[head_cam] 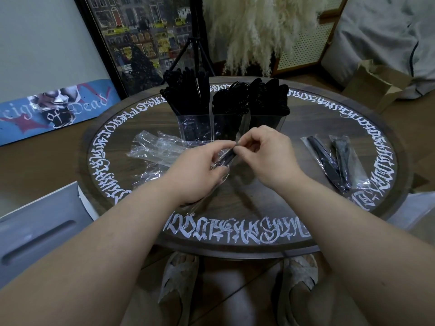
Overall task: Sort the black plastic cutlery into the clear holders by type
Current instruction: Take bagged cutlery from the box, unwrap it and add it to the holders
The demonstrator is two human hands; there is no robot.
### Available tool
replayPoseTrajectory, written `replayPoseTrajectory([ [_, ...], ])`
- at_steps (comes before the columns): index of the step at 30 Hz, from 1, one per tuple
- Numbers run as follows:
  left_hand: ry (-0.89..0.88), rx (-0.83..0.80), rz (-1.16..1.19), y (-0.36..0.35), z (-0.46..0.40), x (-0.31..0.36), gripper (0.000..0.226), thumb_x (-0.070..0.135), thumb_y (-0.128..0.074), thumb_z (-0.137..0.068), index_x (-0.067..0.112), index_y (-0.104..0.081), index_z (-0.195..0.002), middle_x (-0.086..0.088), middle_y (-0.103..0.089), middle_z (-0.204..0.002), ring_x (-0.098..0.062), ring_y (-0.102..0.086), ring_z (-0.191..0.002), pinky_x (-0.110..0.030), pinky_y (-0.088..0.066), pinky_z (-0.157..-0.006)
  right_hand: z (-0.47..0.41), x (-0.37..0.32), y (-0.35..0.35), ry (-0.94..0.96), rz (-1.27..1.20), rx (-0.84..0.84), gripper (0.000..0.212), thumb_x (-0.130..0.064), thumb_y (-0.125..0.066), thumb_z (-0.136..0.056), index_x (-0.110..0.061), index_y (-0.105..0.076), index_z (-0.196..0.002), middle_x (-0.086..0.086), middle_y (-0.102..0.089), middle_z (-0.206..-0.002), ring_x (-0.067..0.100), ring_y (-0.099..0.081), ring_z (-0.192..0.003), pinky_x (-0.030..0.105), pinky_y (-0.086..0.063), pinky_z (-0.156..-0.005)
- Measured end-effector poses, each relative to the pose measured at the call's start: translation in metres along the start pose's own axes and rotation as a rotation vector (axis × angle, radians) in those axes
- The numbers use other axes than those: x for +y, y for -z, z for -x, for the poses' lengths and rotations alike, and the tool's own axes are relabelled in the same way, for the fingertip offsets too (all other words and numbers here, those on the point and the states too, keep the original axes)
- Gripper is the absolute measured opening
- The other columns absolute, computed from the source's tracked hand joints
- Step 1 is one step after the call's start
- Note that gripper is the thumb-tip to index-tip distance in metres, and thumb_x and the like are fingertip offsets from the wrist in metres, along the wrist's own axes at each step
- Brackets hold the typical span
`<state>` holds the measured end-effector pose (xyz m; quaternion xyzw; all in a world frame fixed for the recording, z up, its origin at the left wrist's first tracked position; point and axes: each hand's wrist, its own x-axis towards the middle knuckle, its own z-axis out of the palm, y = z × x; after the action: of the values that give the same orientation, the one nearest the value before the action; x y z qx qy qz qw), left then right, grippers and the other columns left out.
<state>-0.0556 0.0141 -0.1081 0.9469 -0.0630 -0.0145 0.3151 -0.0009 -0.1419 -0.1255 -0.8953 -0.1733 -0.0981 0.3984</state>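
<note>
Over the middle of the round table, my left hand (202,168) grips a wrapped black cutlery pack (227,158) in clear plastic. My right hand (266,154) pinches the pack's upper end with thumb and fingers. Behind the hands stand three clear holders side by side: the left holder (194,125), the middle holder (229,124) and the right holder (267,121), all full of black cutlery. Two more wrapped packs (334,161) lie on the table at the right.
Empty clear wrappers (155,149) lie crumpled left of the hands. The table (259,203) has white lettering around its rim. A white box (40,229) stands at the left, a cardboard box (376,83) at the far right, a tripod (195,43) behind the holders.
</note>
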Motion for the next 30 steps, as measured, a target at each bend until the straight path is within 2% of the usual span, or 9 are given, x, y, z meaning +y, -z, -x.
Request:
replayPoseTrajectory([
  [4, 0.002, 0.018, -0.029, -0.001, -0.001, 0.001, 0.051, 0.023, -0.06, -0.092, 0.041, -0.042, -0.137, 0.016, -0.049, -0.091, -0.001, -0.048, -0.071, -0.022, -0.037, -0.074, -0.001, -0.003, 0.002, -0.026, 0.004, 0.039, 0.01, -0.02, -0.069, -0.083, -0.022, -0.067, -0.074, -0.008, -0.06, -0.079, 0.008, -0.056, -0.074, 0.021, -0.042, -0.072],
  [8, 0.038, 0.023, 0.004, 0.002, -0.005, -0.004, 0.043, 0.02, -0.06, -0.092, 0.033, -0.05, -0.132, 0.018, -0.054, -0.088, -0.005, -0.063, -0.078, -0.029, -0.048, -0.082, -0.001, -0.005, 0.01, -0.099, -0.073, -0.066, 0.013, -0.014, -0.067, -0.077, -0.018, -0.064, -0.065, -0.009, -0.061, -0.065, 0.007, -0.055, -0.064, 0.02, -0.043, -0.063],
  [12, 0.074, -0.013, -0.019, 0.004, -0.006, -0.008, 0.026, 0.017, -0.059, -0.093, 0.028, -0.06, -0.117, 0.012, -0.064, -0.09, -0.008, -0.066, -0.081, -0.034, -0.052, -0.082, -0.007, -0.003, 0.019, -0.212, -0.257, -0.097, 0.016, -0.014, -0.067, -0.064, -0.008, -0.054, -0.055, 0.017, -0.067, -0.072, 0.028, -0.061, -0.067, 0.037, -0.05, -0.065],
  [15, 0.106, -0.025, 0.029, 0.009, -0.005, -0.012, 0.015, 0.017, -0.06, -0.093, 0.028, -0.061, -0.103, 0.008, -0.067, -0.088, -0.012, -0.066, -0.084, -0.033, -0.052, -0.083, -0.01, -0.001, 0.03, -0.336, -0.521, -0.119, 0.025, 0.001, -0.065, -0.069, -0.013, -0.052, -0.052, 0.031, -0.065, -0.078, 0.027, -0.06, -0.066, 0.038, -0.047, -0.063],
  [18, 0.103, -0.049, 0.02, 0.01, -0.004, -0.012, 0.011, 0.017, -0.061, -0.093, 0.028, -0.06, -0.095, 0.009, -0.067, -0.083, -0.012, -0.064, -0.082, -0.027, -0.049, -0.077, -0.008, -0.001, 0.033, -0.39, -0.613, -0.16, 0.025, 0.011, -0.059, -0.079, -0.009, -0.052, -0.066, 0.021, -0.065, -0.073, 0.02, -0.062, -0.062, 0.024, -0.049, -0.057],
  [23, 0.166, -0.014, 0.046, 0.009, -0.006, -0.014, 0.019, 0.017, -0.061, -0.092, 0.033, -0.054, -0.084, 0.006, -0.07, -0.08, -0.012, -0.068, -0.08, -0.034, -0.053, -0.081, -0.013, -0.001, 0.034, -0.531, -0.724, -0.022, 0.021, 0.008, -0.051, -0.084, -0.013, -0.054, -0.08, 0.009, -0.065, -0.073, 0.013, -0.059, -0.057, 0.022, -0.046, -0.053],
  [25, 0.197, 0.004, 0.046, 0.009, -0.007, -0.017, 0.018, 0.019, -0.061, -0.091, 0.033, -0.054, -0.083, 0.004, -0.071, -0.083, -0.014, -0.069, -0.083, -0.036, -0.052, -0.084, -0.015, 0.002, 0.039, -0.46, -0.588, 0.159, 0.02, 0.001, -0.056, -0.082, -0.018, -0.059, -0.077, 0.003, -0.065, -0.074, 0.013, -0.058, -0.063, 0.023, -0.046, -0.058],
  [27, 0.21, 0.006, 0.032, 0.008, -0.008, -0.018, 0.01, 0.022, -0.061, -0.091, 0.031, -0.058, -0.09, 0.004, -0.071, -0.085, -0.015, -0.068, -0.086, -0.034, -0.051, -0.084, -0.01, -0.003, 0.039, -0.183, -0.385, 0.236, 0.017, -0.005, -0.059, -0.077, -0.021, -0.064, -0.074, -0.002, -0.064, -0.07, 0.009, -0.056, -0.066, 0.022, -0.045, -0.063],
  [30, 0.194, 0.007, -0.008, 0.007, -0.008, -0.016, 0.013, 0.024, -0.062, -0.09, 0.025, -0.063, -0.103, 0.007, -0.068, -0.085, -0.014, -0.063, -0.084, -0.028, -0.047, -0.077, 0.004, -0.012, 0.025, 0.073, -0.138, -0.026, 0.018, -0.008, -0.058, -0.082, -0.018, -0.072, -0.087, -0.004, -0.065, -0.077, 0.007, -0.055, -0.069, 0.017, -0.042, -0.067],
])
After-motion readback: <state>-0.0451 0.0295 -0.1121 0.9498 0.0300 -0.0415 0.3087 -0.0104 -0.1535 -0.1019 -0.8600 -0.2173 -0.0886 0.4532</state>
